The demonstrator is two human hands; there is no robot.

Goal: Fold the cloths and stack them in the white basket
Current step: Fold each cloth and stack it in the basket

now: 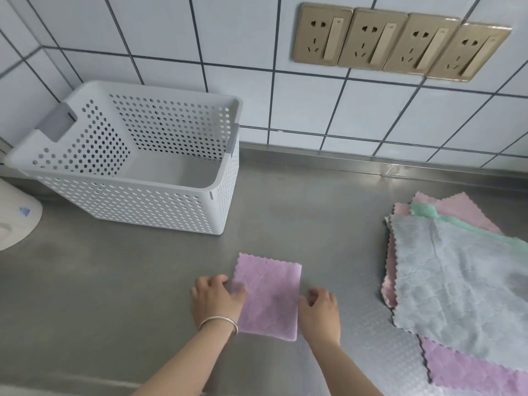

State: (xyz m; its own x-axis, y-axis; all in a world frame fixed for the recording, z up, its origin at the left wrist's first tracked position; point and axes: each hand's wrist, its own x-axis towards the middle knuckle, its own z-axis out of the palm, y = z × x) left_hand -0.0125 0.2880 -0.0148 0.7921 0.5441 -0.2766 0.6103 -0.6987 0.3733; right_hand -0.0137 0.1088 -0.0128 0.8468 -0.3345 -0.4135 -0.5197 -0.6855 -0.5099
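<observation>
both forearms reach in from the bottom edge of the head view onto a steel counter (143,295). left hand (214,298), with a silver bangle (218,322) on its wrist, rests on the left edge of a folded purple cloth (268,298); its fingers are loosely bent with the thumb lying on top of the fabric, and whether the fingertips tuck under the edge cannot be told. right hand (320,310) sits at the cloth's right edge, fingers curled at that edge; whether they pinch it is unclear. folded cloth lies flat on the counter between the two hands, a narrow rectangle with scalloped edges.

to the right, well apart from it, is a loose pile of unfolded cloths (457,281): a grey-blue one on top, with pink, green and purple ones showing beneath. white basket (125,192), perforated and with grey handles, stands at the back left against the tiled wall (228,38), with nothing visible inside. four gold sockets (400,42) are mounted on the wall at upper right. a white rounded object (14,221) shows at the left edge.
</observation>
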